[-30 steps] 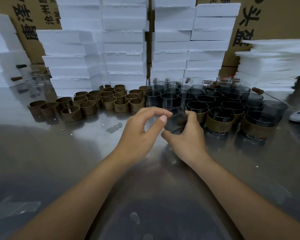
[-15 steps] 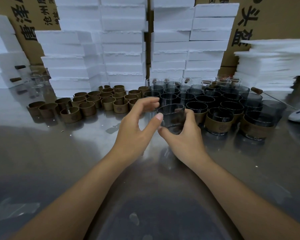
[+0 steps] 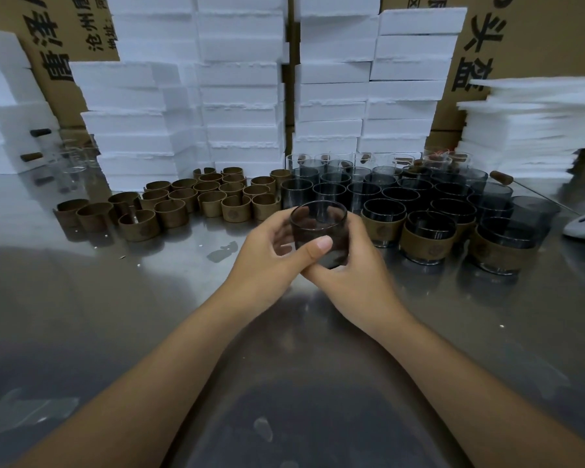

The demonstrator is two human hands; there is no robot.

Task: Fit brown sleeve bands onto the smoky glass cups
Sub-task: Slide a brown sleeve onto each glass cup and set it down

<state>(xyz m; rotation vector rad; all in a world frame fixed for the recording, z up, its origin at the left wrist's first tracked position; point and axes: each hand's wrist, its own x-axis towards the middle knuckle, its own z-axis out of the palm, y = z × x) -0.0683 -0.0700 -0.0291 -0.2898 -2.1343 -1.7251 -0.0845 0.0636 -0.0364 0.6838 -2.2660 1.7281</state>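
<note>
In the head view the two hands are together over the tabletop (image 3: 122, 319), both closed around one smoky glass cup (image 3: 318, 221). The left hand (image 3: 267, 261) lays its thumb on the near wall, and the right hand (image 3: 355, 282) wraps the cup from the right and from below. The cup stands with its mouth up and its axis about vertical, and it carries no band. The loose brown sleeve bands (image 3: 213, 201) lie forward and to the left of the hands, so the left hand is nearer to them; the closest ones are just beyond its fingers. The banded cups (image 3: 429, 241) stand just to the right, with the bare cups (image 3: 362, 194) behind them. I judge the free room is to the left and on the near side.
</note>
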